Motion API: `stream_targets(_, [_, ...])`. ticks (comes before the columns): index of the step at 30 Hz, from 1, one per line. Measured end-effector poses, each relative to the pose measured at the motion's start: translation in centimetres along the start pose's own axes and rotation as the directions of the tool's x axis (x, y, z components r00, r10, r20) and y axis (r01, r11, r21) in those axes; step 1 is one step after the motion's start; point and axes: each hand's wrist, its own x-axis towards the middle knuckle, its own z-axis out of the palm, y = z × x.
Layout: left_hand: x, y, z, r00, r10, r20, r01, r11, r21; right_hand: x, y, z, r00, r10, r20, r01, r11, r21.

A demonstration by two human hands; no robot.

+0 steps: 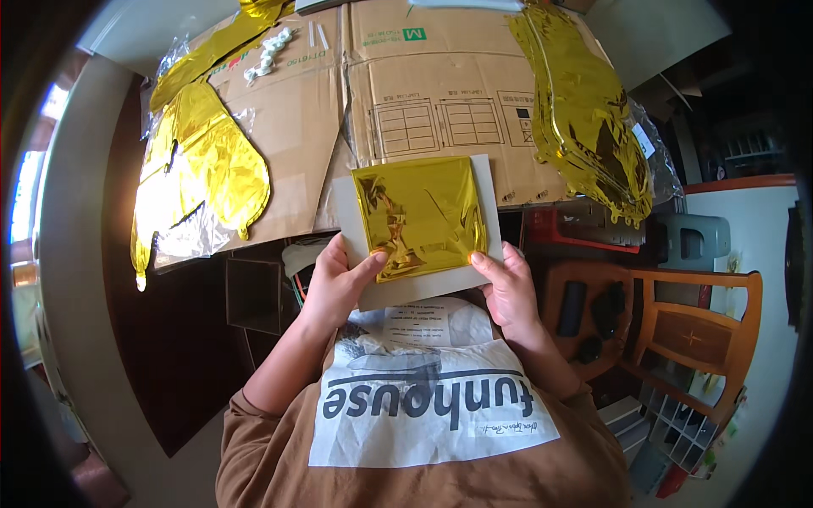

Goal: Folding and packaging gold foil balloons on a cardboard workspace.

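A flat, folded piece of shiny gold foil (423, 216) lies on a pale grey card (489, 199), held in front of my chest. My left hand (336, 281) grips the card's left lower edge, its thumb pressing on the foil's corner. On the opposite side my right hand (511, 289) pinches the right lower edge, thumb also over the foil. The fingers of both hands are mostly hidden behind the card. Beyond it, a deflated gold foil balloon (224, 161) spreads out at the left, and another crumpled gold foil balloon (584, 110) lies at the right.
Flattened cardboard (457, 72) covers the table. Small white pieces (269, 55) and two clear strips (318, 35) sit at its far left. Clear plastic (190, 237) lies under the left balloon. A wooden chair (686, 330) holding dark items and a blue-grey stool (699, 237) stand at right.
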Motion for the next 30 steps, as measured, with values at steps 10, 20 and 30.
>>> stream_targets(10, [-0.3, 0.4, 0.3, 0.992, 0.118, 0.052, -0.121, 0.990, 0.068, -0.5, -1.3, 0.3, 0.999, 0.003, -0.039, -0.003, 1.000, 0.005])
stream_targets(20, [-2.6, 3.2, 0.7, 0.959, 0.271, 0.089, -0.278, 0.957, 0.080, -1.5, -3.5, 1.8, 0.983, -0.163, 0.081, 0.167, 0.985, -0.041])
stream_targets(30, [-1.3, 18.0, 0.0, 0.723, 0.551, 0.417, -0.620, 0.250, 0.744, -4.0, -4.8, 3.4, 0.943, -0.244, 0.225, 0.288, 0.939, -0.188])
